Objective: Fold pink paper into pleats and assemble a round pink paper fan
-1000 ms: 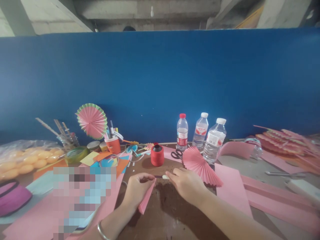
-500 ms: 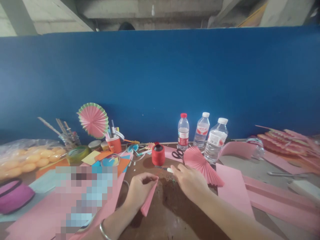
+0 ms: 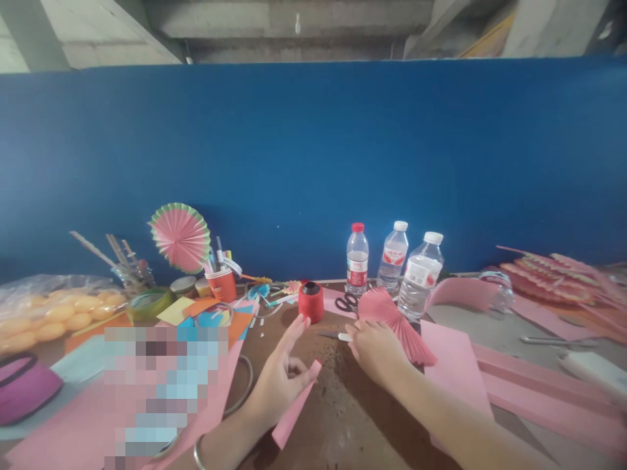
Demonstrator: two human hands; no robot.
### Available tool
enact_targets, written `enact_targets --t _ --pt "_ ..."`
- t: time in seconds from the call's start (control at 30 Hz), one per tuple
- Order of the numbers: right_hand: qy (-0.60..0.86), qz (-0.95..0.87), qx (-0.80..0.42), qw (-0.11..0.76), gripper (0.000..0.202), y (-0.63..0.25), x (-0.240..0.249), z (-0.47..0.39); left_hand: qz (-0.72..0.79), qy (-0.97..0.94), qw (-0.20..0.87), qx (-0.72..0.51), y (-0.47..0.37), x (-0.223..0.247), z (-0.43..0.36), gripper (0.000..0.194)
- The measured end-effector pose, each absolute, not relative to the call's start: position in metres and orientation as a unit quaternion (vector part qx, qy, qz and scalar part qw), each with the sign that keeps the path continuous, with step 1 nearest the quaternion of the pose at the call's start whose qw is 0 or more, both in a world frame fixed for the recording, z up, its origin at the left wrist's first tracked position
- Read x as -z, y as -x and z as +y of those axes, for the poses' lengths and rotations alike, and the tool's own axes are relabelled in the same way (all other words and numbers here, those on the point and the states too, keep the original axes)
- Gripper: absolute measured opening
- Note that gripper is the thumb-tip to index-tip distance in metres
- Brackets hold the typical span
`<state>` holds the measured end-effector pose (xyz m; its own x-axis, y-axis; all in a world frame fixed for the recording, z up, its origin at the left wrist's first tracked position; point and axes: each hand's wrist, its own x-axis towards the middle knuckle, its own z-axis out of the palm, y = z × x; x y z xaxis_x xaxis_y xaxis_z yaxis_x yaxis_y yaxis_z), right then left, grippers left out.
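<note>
A narrow folded pink paper strip [image 3: 296,408] slants under the thumb of my left hand [image 3: 281,378], whose index finger stretches up to the red thread spool [image 3: 310,302]. The strip seems held between the thumb and the curled fingers. My right hand [image 3: 376,349] has its fingers closed around or beside the white end of a small pointed tool [image 3: 343,337] lying over the brown table [image 3: 337,418]. Just behind that hand is a pleated pink paper fan [image 3: 392,320]. Dark-handled scissors [image 3: 347,302] lie between spool and fan.
Three water bottles [image 3: 390,258] stand at the back right. Pink sheets [image 3: 455,359] lie at the right. On the left are an orange pen cup [image 3: 222,284], a round paper fan [image 3: 179,237], a tape ring [image 3: 151,305] and a bag of yellow balls [image 3: 59,313].
My left hand has opened its index finger toward the spool, and the pink strip has shifted down and right. My right hand has moved slightly, exposing more of the pointed tool.
</note>
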<state>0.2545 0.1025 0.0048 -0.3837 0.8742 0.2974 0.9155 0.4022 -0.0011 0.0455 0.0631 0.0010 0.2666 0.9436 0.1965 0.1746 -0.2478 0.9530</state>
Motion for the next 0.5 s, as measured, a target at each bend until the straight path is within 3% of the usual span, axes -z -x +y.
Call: enact_targets --t 0.17,0.3,0.37,0.5 --pt "0.454 -0.804 -0.252 0.291 0.022 -0.236 -0.016 0.083 0.406 -0.661 0.466 -0.426 -0.048 -0.002 0.057 0.073" --pt "0.414 -0.727 -0.472 0.28 0.01 -0.224 -0.007 0.076 0.415 -0.655 0.48 -0.411 -0.048 0.001 0.057 0.075" --pt "0.421 -0.674 -0.522 0.309 0.007 -0.224 -0.002 0.08 0.441 -0.639 0.468 -0.422 -0.045 0.002 0.06 0.066" --pt "0.385 -0.559 -0.579 0.453 0.014 -0.23 -0.003 0.09 0.535 -0.576 0.406 -0.467 -0.036 0.005 0.072 0.031"
